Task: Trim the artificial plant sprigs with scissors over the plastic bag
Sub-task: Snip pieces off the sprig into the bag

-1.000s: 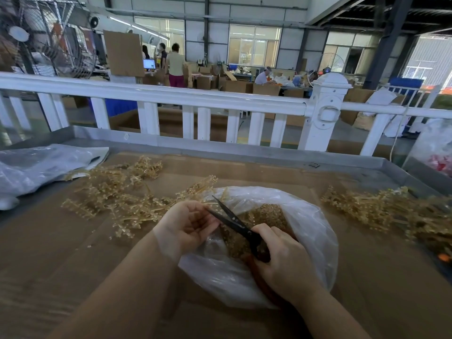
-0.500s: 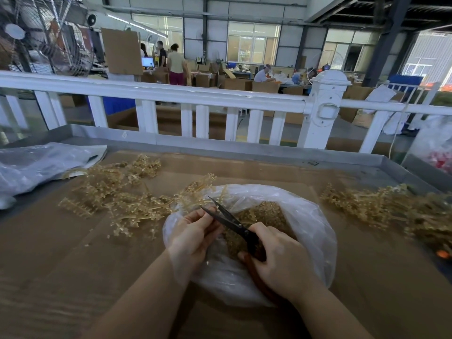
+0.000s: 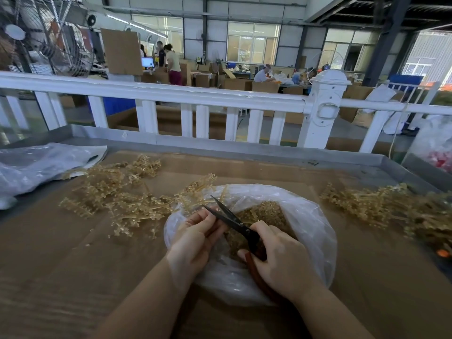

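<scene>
Right now my right hand [image 3: 281, 260] grips the scissors [image 3: 234, 222], blades parted, over the bag [image 3: 310, 231] near the tabletop's front edge, while my left hand [image 3: 195, 237] has its fingers curled, pinching a sprig [image 3: 195, 204] at the blades

White railing [image 3: 171, 95], perhaps fan [image 3: 46, 35] beyond

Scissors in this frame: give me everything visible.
The scissors have two dark, narrow, pointed blades, parted in a V, tips aimed up-left over the open plastic bag. The handles look reddish-brown, mostly hidden in the right hand, which grips them. The lower blade meets the left hand at its fingers.
</scene>
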A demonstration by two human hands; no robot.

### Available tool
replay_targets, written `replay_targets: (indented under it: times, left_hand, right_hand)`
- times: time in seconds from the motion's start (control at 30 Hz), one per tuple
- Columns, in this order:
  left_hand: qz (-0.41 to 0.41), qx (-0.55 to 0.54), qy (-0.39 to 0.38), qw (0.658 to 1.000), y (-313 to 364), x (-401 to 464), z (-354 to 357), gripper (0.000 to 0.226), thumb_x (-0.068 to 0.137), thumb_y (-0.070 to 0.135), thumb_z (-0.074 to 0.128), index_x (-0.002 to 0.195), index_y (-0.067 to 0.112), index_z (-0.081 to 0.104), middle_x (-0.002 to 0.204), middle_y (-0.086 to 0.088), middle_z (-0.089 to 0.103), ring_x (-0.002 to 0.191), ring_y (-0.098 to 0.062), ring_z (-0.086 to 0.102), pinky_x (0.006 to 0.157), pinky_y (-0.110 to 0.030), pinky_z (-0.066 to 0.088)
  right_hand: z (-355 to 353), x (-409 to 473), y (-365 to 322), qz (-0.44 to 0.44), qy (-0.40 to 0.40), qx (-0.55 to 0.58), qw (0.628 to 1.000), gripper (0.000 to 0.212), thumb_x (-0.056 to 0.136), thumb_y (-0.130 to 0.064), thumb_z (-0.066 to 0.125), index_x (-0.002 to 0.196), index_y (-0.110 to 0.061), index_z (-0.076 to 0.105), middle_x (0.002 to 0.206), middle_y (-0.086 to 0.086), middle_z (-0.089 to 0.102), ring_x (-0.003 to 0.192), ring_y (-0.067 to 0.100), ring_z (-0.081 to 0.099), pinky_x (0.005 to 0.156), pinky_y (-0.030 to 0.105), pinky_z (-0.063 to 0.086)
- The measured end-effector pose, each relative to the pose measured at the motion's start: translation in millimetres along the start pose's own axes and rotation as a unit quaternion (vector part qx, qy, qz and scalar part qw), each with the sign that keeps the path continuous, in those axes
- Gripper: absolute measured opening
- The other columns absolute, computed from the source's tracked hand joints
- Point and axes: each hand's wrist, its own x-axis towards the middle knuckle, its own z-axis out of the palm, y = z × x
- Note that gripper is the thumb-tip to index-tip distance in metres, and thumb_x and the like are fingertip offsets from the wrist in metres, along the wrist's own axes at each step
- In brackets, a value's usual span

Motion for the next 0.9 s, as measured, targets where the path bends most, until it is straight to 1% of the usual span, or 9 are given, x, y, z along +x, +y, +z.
replay_targets:
  times: [0.07, 0.17, 0.27, 0.43, 0.5, 0.67, 0.77, 0.83, 0.9]
  left_hand:
    - [0.001, -0.004, -0.012, 1.000, 0, -1, -2, 0.018, 0.092, -0.007, 0.045, 0.088, -0.001, 0.062, 0.081, -0.012, 0.071, 0.073, -0.018, 0.072, 0.059, -0.024, 0.058]
    - [0.005, 0.016, -0.019, 1.000, -2, -3, -3, 0.014, 0.089, -0.010, 0.048, 0.083, -0.002, 0.058, 0.091, -0.016, 0.067, 0.088, -0.023, 0.067, 0.070, -0.026, 0.059]
    - [0.009, 0.032, 0.003, 0.999, -3, -5, 0, 0.016, 0.088, -0.010, 0.050, 0.077, 0.000, 0.055, 0.082, -0.013, 0.066, 0.082, -0.022, 0.065, 0.067, -0.024, 0.059]
    - [0.013, 0.017, 0.043, 0.999, -1, -4, 7, 0.023, 0.091, -0.011, 0.046, 0.079, 0.003, 0.060, 0.068, -0.006, 0.070, 0.066, -0.013, 0.067, 0.054, -0.020, 0.056]
    - [0.009, 0.011, 0.053, 0.999, -1, -4, 7, 0.025, 0.091, -0.011, 0.046, 0.077, 0.003, 0.060, 0.065, -0.004, 0.070, 0.064, -0.013, 0.066, 0.052, -0.020, 0.055]
    - [0.012, -0.001, 0.049, 0.999, -1, -4, 8, 0.030, 0.091, -0.011, 0.046, 0.069, 0.005, 0.059, 0.067, -0.005, 0.069, 0.064, -0.013, 0.066, 0.053, -0.019, 0.056]
    - [-0.002, 0.013, 0.028, 1.000, -1, -4, 6, 0.027, 0.090, -0.011, 0.046, 0.072, 0.003, 0.059, 0.066, -0.006, 0.069, 0.059, -0.013, 0.068, 0.053, -0.020, 0.056]
    - [-0.015, 0.031, 0.009, 0.999, -1, -5, 5, 0.022, 0.090, -0.011, 0.046, 0.075, 0.002, 0.058, 0.070, -0.010, 0.069, 0.063, -0.015, 0.069, 0.054, -0.021, 0.056]
    - [-0.022, 0.044, 0.002, 0.999, -1, -4, 4, 0.023, 0.090, -0.011, 0.047, 0.074, 0.003, 0.057, 0.075, -0.012, 0.067, 0.069, -0.018, 0.067, 0.055, -0.022, 0.057]
  right_hand:
    - [0, 0, 0, 0.003, 0.002, 0.001, 1.000, 0.040, 0.081, -0.060, 0.050, 0.110, -0.033, 0.051, 0.096, -0.012, 0.060, 0.087, 0.008, 0.058, 0.072, 0.021, 0.047]
    - [0, -1, -1, 0.004, 0.009, 0.008, 1.000, 0.039, 0.081, -0.059, 0.052, 0.110, -0.032, 0.052, 0.094, -0.013, 0.060, 0.085, 0.007, 0.058, 0.071, 0.022, 0.049]
    - [-2, -1, -1, 0.004, 0.014, 0.015, 1.000, 0.039, 0.082, -0.058, 0.055, 0.111, -0.033, 0.052, 0.096, -0.015, 0.060, 0.086, 0.006, 0.058, 0.072, 0.021, 0.049]
    - [-3, -1, -1, -0.006, 0.008, 0.019, 1.000, 0.040, 0.083, -0.057, 0.055, 0.114, -0.032, 0.052, 0.099, -0.014, 0.061, 0.087, 0.004, 0.057, 0.075, 0.018, 0.049]
    - [-3, -1, -1, -0.010, 0.004, 0.013, 1.000, 0.041, 0.084, -0.058, 0.054, 0.115, -0.032, 0.052, 0.099, -0.013, 0.061, 0.087, 0.005, 0.057, 0.075, 0.018, 0.048]
    - [-3, -1, 0, -0.011, 0.000, 0.002, 1.000, 0.043, 0.084, -0.061, 0.049, 0.117, -0.034, 0.049, 0.100, -0.015, 0.059, 0.087, 0.003, 0.055, 0.075, 0.016, 0.047]
    - [-3, -1, -1, -0.009, 0.009, 0.014, 1.000, 0.041, 0.083, -0.060, 0.053, 0.115, -0.034, 0.050, 0.100, -0.015, 0.060, 0.087, 0.004, 0.056, 0.075, 0.019, 0.049]
    - [-3, -2, -2, -0.009, 0.015, 0.022, 1.000, 0.040, 0.083, -0.059, 0.054, 0.113, -0.033, 0.050, 0.099, -0.015, 0.060, 0.087, 0.005, 0.057, 0.075, 0.021, 0.050]
    - [-3, -2, -1, -0.012, 0.016, 0.024, 0.999, 0.041, 0.083, -0.060, 0.051, 0.114, -0.033, 0.050, 0.101, -0.014, 0.060, 0.088, 0.005, 0.057, 0.076, 0.022, 0.051]
